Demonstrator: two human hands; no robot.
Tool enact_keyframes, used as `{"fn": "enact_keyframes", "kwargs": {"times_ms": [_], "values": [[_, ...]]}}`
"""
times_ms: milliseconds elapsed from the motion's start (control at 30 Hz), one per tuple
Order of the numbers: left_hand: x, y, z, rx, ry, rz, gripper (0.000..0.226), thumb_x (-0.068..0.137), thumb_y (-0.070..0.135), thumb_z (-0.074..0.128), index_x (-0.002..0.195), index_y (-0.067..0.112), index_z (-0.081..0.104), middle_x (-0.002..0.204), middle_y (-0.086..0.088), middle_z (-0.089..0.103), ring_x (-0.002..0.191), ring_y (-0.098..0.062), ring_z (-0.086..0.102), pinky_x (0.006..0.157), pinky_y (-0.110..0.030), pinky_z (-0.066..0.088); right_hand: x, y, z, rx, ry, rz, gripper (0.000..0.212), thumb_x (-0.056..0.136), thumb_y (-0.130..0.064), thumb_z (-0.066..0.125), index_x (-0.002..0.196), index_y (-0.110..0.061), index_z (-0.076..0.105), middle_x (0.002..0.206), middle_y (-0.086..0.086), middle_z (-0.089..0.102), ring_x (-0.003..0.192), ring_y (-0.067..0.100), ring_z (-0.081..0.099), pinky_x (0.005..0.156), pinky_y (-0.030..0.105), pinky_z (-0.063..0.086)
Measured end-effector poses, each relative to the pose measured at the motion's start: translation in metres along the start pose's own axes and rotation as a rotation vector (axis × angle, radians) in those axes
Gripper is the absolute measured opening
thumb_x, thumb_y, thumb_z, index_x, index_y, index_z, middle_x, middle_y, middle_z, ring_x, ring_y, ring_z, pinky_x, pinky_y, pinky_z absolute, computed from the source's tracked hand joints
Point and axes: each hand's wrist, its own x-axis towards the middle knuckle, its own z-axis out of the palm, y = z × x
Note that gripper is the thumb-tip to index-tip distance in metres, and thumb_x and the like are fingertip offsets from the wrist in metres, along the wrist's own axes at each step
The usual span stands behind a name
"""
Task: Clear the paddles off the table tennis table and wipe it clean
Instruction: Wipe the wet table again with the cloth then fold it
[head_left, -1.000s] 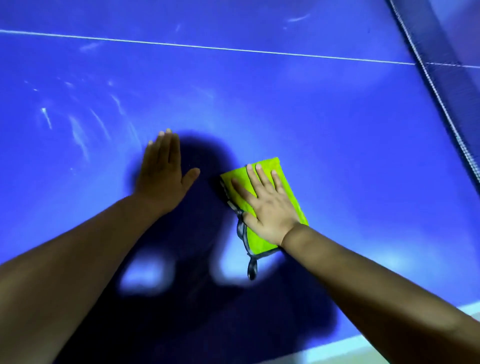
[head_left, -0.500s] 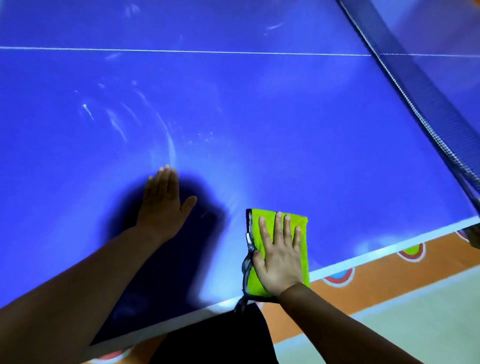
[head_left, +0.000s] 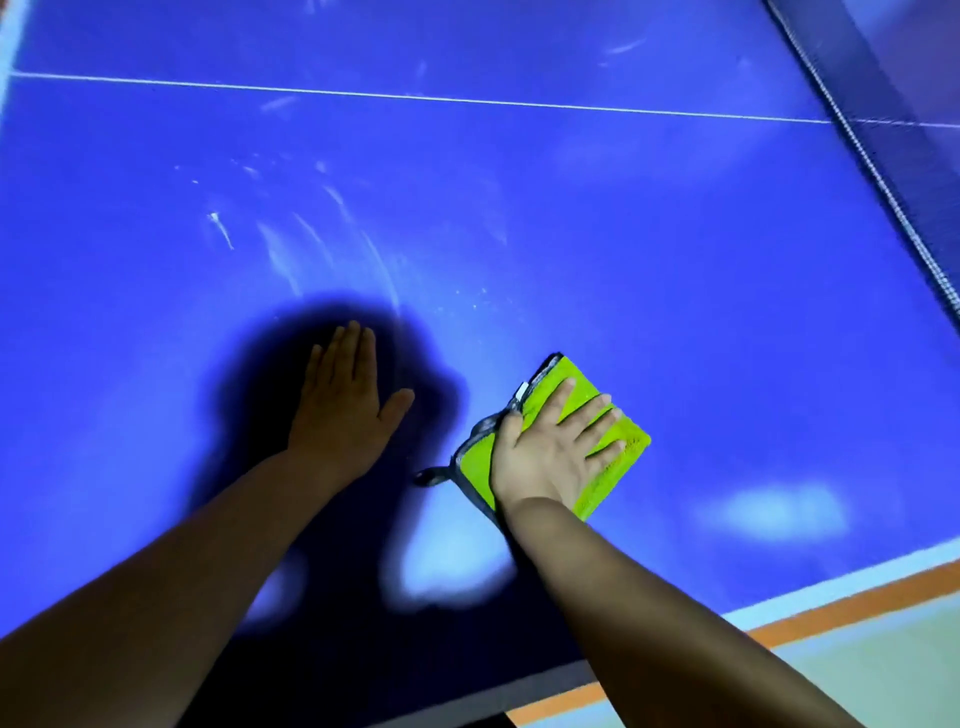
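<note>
Pressing down flat, the right hand (head_left: 550, 447) lies palm-down on a folded lime-green cloth (head_left: 589, 383), its fingers (head_left: 597, 410) straight and slightly spread across the fabric, none of them curled round it. The cloth lies on the blue counter (head_left: 649, 234) near its close edge, tilted so that one corner points away from the person, with a grey trim along its left side, a small white tag (head_left: 521, 388) by the index finger and a grey hanging loop (head_left: 431, 475) trailing out onto the counter at the lower left. The left hand (head_left: 343, 410) rests palm-down straight on the bare counter, well to the left of the cloth and apart from it, its four fingers pressed together and the thumb held out to the side. A dark shadow (head_left: 260, 374) spreads around and beneath that hand and forearm. Pale, curved smear marks (head_left: 280, 254) streak the surface beyond the left hand. A thin white line (head_left: 467, 98) crosses the counter farther off, and the dark net (head_left: 883, 130) runs diagonally down the upper right. Past the counter's white edge band (head_left: 831, 587) at the lower right show an orange stripe (head_left: 831, 608) and the pale floor (head_left: 883, 670).
</note>
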Motion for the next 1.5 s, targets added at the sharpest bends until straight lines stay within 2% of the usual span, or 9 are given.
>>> {"fn": "enact_keyframes", "kwargs": {"times_ms": [333, 500, 633, 800, 867, 967, 1000, 1133, 1500], "values": [[0.115, -0.037, -0.032, 0.102, -0.083, -0.029, 0.083, 0.093, 0.052, 0.036, 0.148, 0.004, -0.005, 0.156, -0.014, -0.011, 0.143, -0.024, -0.012, 0.115, -0.037, -0.009, 0.132, -0.11, -0.02, 0.007, 0.051, -0.032, 0.077, 0.094, -0.051, 0.027, 0.155, -0.016, -0.004, 0.158, 0.024, -0.012, 0.145, 0.042, -0.017, 0.114, 0.06, -0.013], [0.147, -0.051, -0.041, 0.188, -0.234, 0.0, 0.087, 0.09, 0.064, 0.019, 0.144, 0.008, -0.02, 0.152, -0.011, -0.026, 0.14, -0.022, -0.024, 0.111, -0.038, -0.017, 0.197, -0.158, -0.034, -0.008, 0.077, -0.049, 0.077, 0.094, -0.051, 0.028, 0.155, -0.016, -0.001, 0.158, 0.025, -0.008, 0.145, 0.042, -0.014, 0.113, 0.061, -0.012], [0.15, -0.056, -0.036, 0.148, -0.218, 0.027, 0.097, 0.058, 0.074, -0.011, 0.13, 0.013, -0.033, 0.14, -0.002, -0.038, 0.135, -0.018, -0.031, 0.097, -0.033, -0.031, 0.245, -0.195, -0.042, -0.045, 0.09, -0.121, 0.077, 0.093, -0.052, 0.028, 0.155, -0.016, 0.001, 0.159, 0.025, -0.007, 0.146, 0.042, -0.012, 0.114, 0.061, -0.01], [0.156, -0.058, -0.039, 0.155, -0.306, 0.005, 0.092, 0.052, 0.07, -0.015, 0.121, 0.016, -0.041, 0.129, -0.003, -0.048, 0.123, -0.016, -0.042, 0.094, -0.035, -0.033, 0.294, -0.237, -0.051, -0.087, 0.099, -0.245, 0.076, 0.093, -0.053, 0.026, 0.155, -0.016, 0.004, 0.159, 0.024, -0.005, 0.146, 0.04, -0.01, 0.114, 0.06, -0.009], [0.157, -0.061, -0.036, 0.138, -0.241, 0.029, 0.098, 0.062, 0.072, -0.003, 0.133, 0.01, -0.028, 0.142, -0.012, -0.033, 0.134, -0.023, -0.027, 0.101, -0.036, -0.025, 0.31, -0.253, -0.053, -0.107, 0.104, -0.294, 0.075, 0.092, -0.052, 0.026, 0.155, -0.017, 0.004, 0.159, 0.024, -0.004, 0.147, 0.04, -0.009, 0.115, 0.06, -0.008], [0.161, -0.063, -0.04, 0.148, -0.319, 0.02, 0.094, 0.074, 0.065, 0.027, 0.139, -0.003, 0.027, 0.145, -0.024, 0.032, 0.136, -0.034, 0.027, 0.107, -0.038, 0.003, 0.332, -0.273, -0.059, -0.159, 0.105, -0.434, 0.073, 0.093, -0.05, 0.027, 0.155, -0.019, 0.006, 0.16, 0.022, -0.002, 0.147, 0.038, -0.007, 0.116, 0.058, -0.006], [0.162, -0.063, -0.041, 0.16, -0.311, 0.022, 0.094, 0.074, 0.065, 0.026, 0.14, -0.002, 0.024, 0.146, -0.023, 0.028, 0.137, -0.033, 0.024, 0.107, -0.038, 0.001, 0.339, -0.278, -0.061, -0.186, 0.102, -0.512, 0.071, 0.094, -0.049, 0.028, 0.155, -0.02, 0.005, 0.16, 0.021, -0.002, 0.148, 0.037, -0.006, 0.116, 0.057, -0.005], [0.16, -0.066, -0.038, 0.144, -0.326, 0.023, 0.088, 0.059, 0.07, -0.009, 0.122, 0.019, -0.041, 0.128, -0.001, -0.05, 0.125, -0.021, -0.042, 0.096, -0.035, -0.033, 0.359, -0.285, -0.067, -0.312, 0.086, -0.842, 0.067, 0.097, -0.042, 0.032, 0.155, -0.027, 0.003, 0.162, 0.015, -0.003, 0.149, 0.031, -0.005, 0.119, 0.052, -0.002], [0.159, -0.062, -0.037, 0.214, -0.337, -0.001, 0.088, 0.051, 0.069, -0.016, 0.119, 0.02, -0.044, 0.122, 0.002, -0.053, 0.121, -0.012, -0.043, 0.094, -0.034, -0.033, 0.299, -0.247, -0.055, -0.358, 0.04, -1.142, 0.072, 0.089, -0.041, 0.036, 0.154, -0.032, 0.006, 0.162, 0.013, -0.002, 0.149, 0.029, -0.004, 0.119, 0.049, -0.003]]}}
